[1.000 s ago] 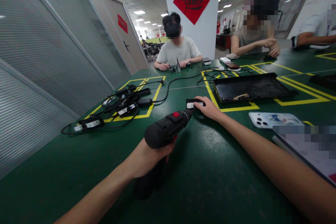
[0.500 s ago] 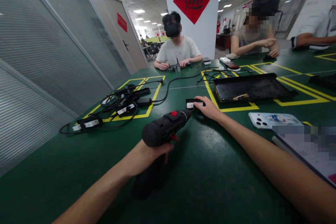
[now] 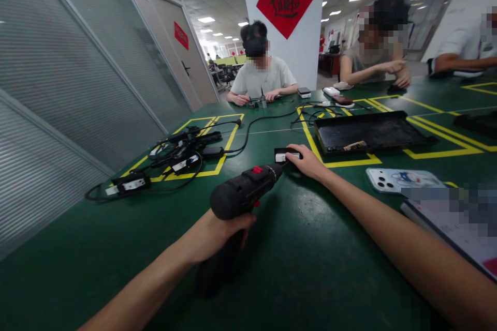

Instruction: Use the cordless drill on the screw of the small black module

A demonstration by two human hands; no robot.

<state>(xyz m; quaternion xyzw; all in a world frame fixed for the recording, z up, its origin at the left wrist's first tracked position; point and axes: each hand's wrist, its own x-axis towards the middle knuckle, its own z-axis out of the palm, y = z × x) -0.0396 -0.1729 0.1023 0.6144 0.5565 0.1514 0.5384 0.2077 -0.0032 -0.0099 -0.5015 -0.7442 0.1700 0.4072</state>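
My left hand (image 3: 217, 235) is wrapped around the grip of a black cordless drill (image 3: 244, 191) with red switches. The drill points away from me, and its tip reaches the near side of a small black box (image 3: 277, 152) with a white label. Whether the bit touches the box or a screw is too small to tell. On the box's right side lies my right hand (image 3: 306, 160), its fingers closed over the top and holding it against the green table (image 3: 310, 248).
Left lies a heap of black power adapters and cables (image 3: 186, 152) inside yellow tape. A black tray (image 3: 373, 132) with a small part in it stands right. Nearer are a phone (image 3: 402, 180) and a blurred-out flat item (image 3: 450, 232). People sit across the table.
The drill, box and both hands keep almost the same places. Less of the drill's red trigger shows under my left finger. The whole view has shifted slightly.
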